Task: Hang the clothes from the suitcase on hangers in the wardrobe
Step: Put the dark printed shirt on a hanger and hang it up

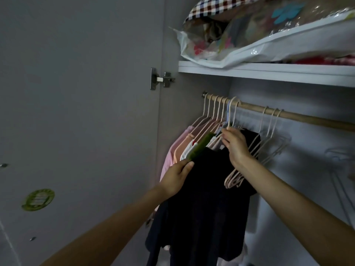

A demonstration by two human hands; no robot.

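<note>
From the head view, you are facing into the open wardrobe, with the wooden rail (288,114) running from about 10 o'clock down towards 3 o'clock under the white shelf (269,71).

Your right hand (235,145) is up near the centre of the picture, its fingers curled at the neck of a pale hanger (233,112) whose hook is already over the rail. It looks like you grip there so that the hanger stays put while the cloth is settled. Just what the fingertips pinch is hidden among the wires.

Your left hand (177,174), towards 8 o'clock of the right one, pinches the shoulder edge of the dark garment (203,204) between thumb and fingers — probably to pull that shoulder out flat along the hanger's arm. The garment itself hangs down from both hands towards 6 o'clock, so the task's thing is in the wardrobe and seemingly on its hanger, needing only straightening.

At 9 o'clock of the garment the pink and peach clothes (178,148) are packed close on their own hangers, with a green piece (201,147) touching your left fingers. At 3 o'clock a bunch of empty hangers (267,143) slants behind your right wrist — spare ones for what remains. Bagged bedding (269,31) lies on the shelf above. The suitcase is out of view.
</note>
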